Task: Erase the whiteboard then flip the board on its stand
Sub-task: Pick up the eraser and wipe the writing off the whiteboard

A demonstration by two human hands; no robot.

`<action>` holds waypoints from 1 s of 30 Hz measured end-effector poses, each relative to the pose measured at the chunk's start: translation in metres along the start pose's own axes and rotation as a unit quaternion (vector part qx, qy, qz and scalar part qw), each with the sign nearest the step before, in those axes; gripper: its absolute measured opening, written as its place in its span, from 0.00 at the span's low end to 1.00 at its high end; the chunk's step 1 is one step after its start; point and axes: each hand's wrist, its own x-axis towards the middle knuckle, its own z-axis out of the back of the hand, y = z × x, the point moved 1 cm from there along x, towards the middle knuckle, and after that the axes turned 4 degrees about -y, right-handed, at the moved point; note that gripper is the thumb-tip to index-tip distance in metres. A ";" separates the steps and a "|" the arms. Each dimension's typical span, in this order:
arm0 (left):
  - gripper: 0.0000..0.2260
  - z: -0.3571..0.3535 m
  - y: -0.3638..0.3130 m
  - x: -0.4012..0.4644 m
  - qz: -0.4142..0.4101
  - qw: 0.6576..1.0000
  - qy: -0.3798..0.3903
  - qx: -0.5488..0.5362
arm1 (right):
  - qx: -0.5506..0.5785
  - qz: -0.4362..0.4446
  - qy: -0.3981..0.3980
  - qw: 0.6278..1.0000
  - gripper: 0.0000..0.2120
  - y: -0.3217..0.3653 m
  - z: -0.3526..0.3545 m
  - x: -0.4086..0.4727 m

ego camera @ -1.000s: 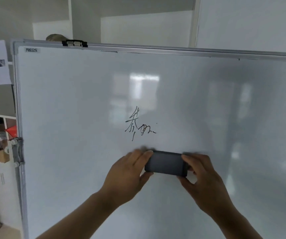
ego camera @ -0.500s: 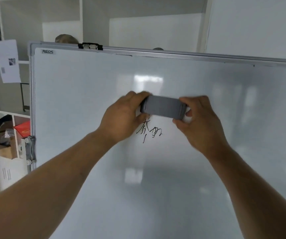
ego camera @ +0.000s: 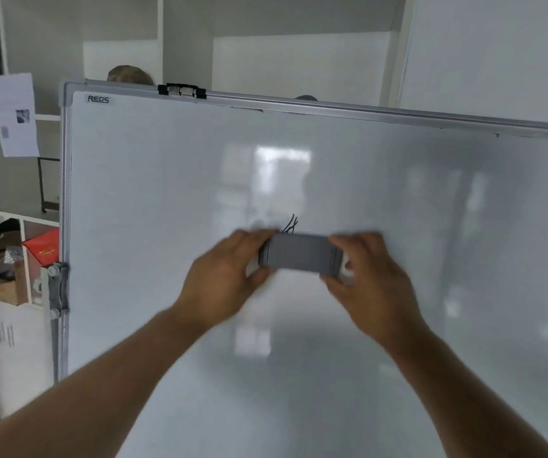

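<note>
Both hands, left (ego camera: 229, 276) and right (ego camera: 370, 279), pinch the ends of the eraser (ego camera: 300, 256), pressing it flat to the whiteboard (ego camera: 166, 193) mid-panel over the writing (ego camera: 290, 224), likely for even pressure; only a few strokes show above it.

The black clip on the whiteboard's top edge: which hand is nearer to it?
Left. The left hand is below the black clip, slightly to the right; the right hand is farther right, across the eraser.
</note>
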 end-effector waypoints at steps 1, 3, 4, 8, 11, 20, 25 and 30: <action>0.23 0.008 0.001 0.022 -0.004 1.000 -0.010 -0.003 | -0.006 0.001 -0.012 1.000 0.24 0.003 0.007 0.021; 0.24 0.024 0.004 0.064 -0.013 1.000 -0.023 0.002 | -0.008 -0.002 -0.024 1.000 0.24 0.007 0.020 0.059; 0.24 0.030 0.005 0.082 -0.011 1.000 -0.022 0.005 | -0.007 -0.006 -0.026 1.000 0.24 0.008 0.025 0.074; 0.24 0.040 0.010 0.106 0.009 1.000 -0.001 -0.008 | -0.001 -0.024 -0.018 1.000 0.22 0.015 0.026 0.093; 0.23 0.032 0.013 0.070 0.009 1.000 0.001 -0.024 | 0.013 -0.037 -0.003 0.999 0.23 0.019 0.008 0.059; 0.24 -0.013 0.015 -0.095 0.073 0.993 0.077 -0.055 | 0.038 -0.072 0.111 0.990 0.25 0.022 -0.056 -0.084; 0.24 -0.025 -0.001 -0.164 0.148 0.973 0.165 -0.065 | 0.016 -0.095 0.208 0.973 0.23 0.023 -0.062 -0.151; 0.20 -0.053 -0.048 -0.251 0.197 0.927 0.296 -0.120 | 0.062 -0.224 0.293 0.928 0.23 0.005 -0.043 -0.254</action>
